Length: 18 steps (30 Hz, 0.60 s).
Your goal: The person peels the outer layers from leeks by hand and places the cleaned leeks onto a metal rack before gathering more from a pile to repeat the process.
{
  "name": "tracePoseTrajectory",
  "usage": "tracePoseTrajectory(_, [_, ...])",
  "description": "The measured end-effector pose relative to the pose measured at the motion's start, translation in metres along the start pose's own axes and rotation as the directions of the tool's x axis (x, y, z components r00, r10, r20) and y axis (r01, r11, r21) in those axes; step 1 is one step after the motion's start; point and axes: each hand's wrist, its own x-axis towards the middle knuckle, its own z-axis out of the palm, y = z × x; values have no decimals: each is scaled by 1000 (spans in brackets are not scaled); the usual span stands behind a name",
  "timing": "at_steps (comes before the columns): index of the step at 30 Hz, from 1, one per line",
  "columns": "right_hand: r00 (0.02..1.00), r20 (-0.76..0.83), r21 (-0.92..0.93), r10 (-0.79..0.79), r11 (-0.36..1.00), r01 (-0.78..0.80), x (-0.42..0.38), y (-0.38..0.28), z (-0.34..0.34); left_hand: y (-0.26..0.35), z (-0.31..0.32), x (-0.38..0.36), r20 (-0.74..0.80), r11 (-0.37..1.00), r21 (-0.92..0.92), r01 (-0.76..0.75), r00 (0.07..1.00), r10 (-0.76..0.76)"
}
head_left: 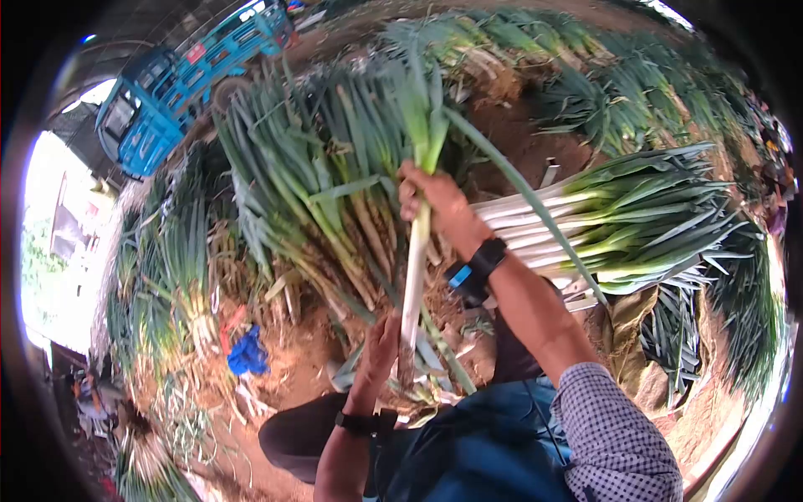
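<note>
Upright in front of me stands a large green onion [415, 259] with a long white stalk and green leaves, one leaf bent down to the right. My right hand [435, 198] is closed around its upper stalk, just below the leaves. Lower down, my left hand [381, 341] is against the left side of the stalk, fingers pressed together and partly hidden by it. Loose leaves and peelings [435, 351] lie around the root end. Just beyond, unpeeled green onions [335, 201] with brown lower stalks lean in a thick bundle.
Cleaned green onions [619, 213] lie stacked at right, white ends towards me. A blue cloth or bag [248, 351] lies on the soil at left. More bundles [180, 251] stand at left and along the back. A blue three-wheeled truck [155, 113] is parked at far left.
</note>
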Motion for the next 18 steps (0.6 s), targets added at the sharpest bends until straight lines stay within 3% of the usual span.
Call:
tracePoseTrajectory(1, [999,20,34,-41,999,40,4,-3,-2,10,-1,-7,-29,1000,14,0,1000,1])
tracePoseTrajectory(3, [995,90,112,-40,993,29,7,-10,-8,23,-12,-13,-96,962,272,-16,994,44])
tracePoseTrajectory(6, [987,46,75,-151,986,147,10,-30,-16,19,-38,-32,-50,841,486,-237,953,297])
tracePoseTrajectory(9, [971,-13,54,-240,969,241,27,-45,-28,11,-74,-51,-96,838,530,-131,972,213])
tracePoseTrajectory(12, [941,-35,76,-336,938,337,41,-62,-46,-58,-128,-61,-26,647,757,-85,987,160])
tracePoseTrajectory(15, [906,-39,72,-421,903,423,47,-81,-61,-66,-157,-84,-207,664,704,253,967,-149])
tracePoseTrajectory(16, [898,-48,74,-437,895,439,46,-84,-62,-46,-155,-87,-218,588,751,301,953,-210])
tracePoseTrajectory(18, [896,-51,81,-441,893,444,47,-87,-67,-34,-147,-80,-217,554,823,125,971,103])
